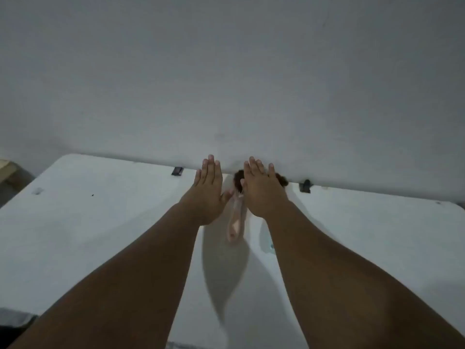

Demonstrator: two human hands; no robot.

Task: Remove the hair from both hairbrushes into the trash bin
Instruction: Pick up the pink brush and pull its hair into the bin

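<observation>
A pale pink hairbrush (236, 222) lies on the white table (100, 222), its handle pointing toward me. Brown hair (238, 178) shows at its far end, mostly hidden behind my right hand. A second brush is barely visible: only a small teal bit (271, 246) peeks out beside my right forearm. My left hand (207, 191) and my right hand (263, 191) are stretched out flat above the table, palms down, fingers extended, one on each side of the pink brush. Neither hand holds anything. No trash bin is in view.
A plain grey wall (226, 71) rises right behind the table's far edge. Two dark clips (177, 171) (305, 186) sit on that edge. A wooden object (6, 167) shows at the far left.
</observation>
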